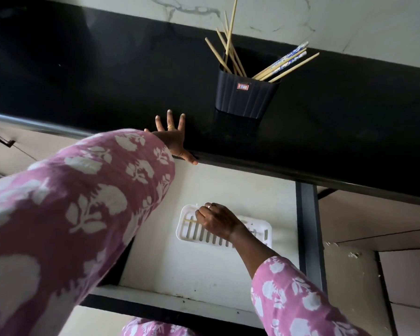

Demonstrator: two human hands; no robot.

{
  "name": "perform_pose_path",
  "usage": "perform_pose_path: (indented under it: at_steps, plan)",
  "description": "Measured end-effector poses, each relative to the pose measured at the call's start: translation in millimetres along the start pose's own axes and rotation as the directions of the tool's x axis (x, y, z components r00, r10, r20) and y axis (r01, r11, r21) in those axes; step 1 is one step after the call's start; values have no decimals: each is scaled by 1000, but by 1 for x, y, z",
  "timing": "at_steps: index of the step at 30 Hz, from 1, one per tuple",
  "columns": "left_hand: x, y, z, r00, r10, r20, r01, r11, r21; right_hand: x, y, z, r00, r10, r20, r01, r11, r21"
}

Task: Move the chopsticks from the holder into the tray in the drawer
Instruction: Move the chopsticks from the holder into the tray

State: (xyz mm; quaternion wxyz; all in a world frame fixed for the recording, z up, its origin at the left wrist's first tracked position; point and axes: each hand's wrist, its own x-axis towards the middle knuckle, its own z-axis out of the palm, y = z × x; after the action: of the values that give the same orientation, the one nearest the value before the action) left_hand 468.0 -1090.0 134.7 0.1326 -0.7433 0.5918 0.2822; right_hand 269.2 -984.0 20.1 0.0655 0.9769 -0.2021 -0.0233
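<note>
A dark ribbed holder [245, 93] stands on the black counter [107, 76], with several bamboo chopsticks [230, 49] and blue-patterned ones [289, 58] sticking out of it. Below, the drawer [204, 267] is pulled out, and a white slotted tray [187, 229] lies in it. My right hand [218, 221] rests over the tray, fingers closed on a bamboo chopstick [190, 221] whose tip lies on the tray's left part. My left hand [174, 139] lies flat on the counter's front edge, fingers spread, left of the holder.
A white marble-look wall [301, 18] rises behind the counter. Cabinet fronts [386, 226] stand to the right of the drawer, and a dark handle [0, 139] shows at the far left. My pink patterned left sleeve [70, 202] covers the drawer's left side.
</note>
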Motion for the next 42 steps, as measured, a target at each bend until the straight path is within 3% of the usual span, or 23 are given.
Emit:
perform_pose_path:
  at_steps: [3,6,10,12,15,18,20,24,26,32,35,42]
  plan:
    - [-2,1,-2,1000,0,-7,0,1000,8,0,30,-26,983,-33,-181,25,999,-47]
    - [-3,1,-3,1000,4,-17,-4,1000,-3,3,69,-60,920,58,-387,-96,992,-80]
    - [-2,1,-2,1000,2,-20,-2,1000,4,11,121,-105,758,162,-632,-264,962,-71]
    - [-1,1,-2,1000,0,-15,0,1000,6,14,146,-123,649,306,-696,-417,909,10]
    - [1,0,-2,1000,-1,-16,1,1000,14,25,177,-148,366,647,-669,-623,704,340]
    - [2,0,-3,1000,5,-4,-5,1000,4,39,205,-174,47,944,-327,-597,289,749]
    - [4,-1,-2,1000,4,4,-4,1000,0,46,225,-181,-54,994,-97,-504,57,862]
    - [6,-1,-2,1000,4,15,-4,1000,-7,60,249,-176,-118,985,125,-345,-159,925]
    - [6,0,-3,1000,1,19,-1,1000,-9,63,250,-178,-106,982,155,-333,-182,925]
    - [5,1,-4,1000,0,19,0,1000,-12,65,247,-183,-94,993,71,-338,-99,936]
    - [4,0,-3,1000,-4,22,4,1000,-3,62,250,-187,-111,993,51,-356,-87,931]
    - [2,0,-3,1000,-6,5,6,1000,1,34,240,-224,-184,977,-105,-293,48,955]
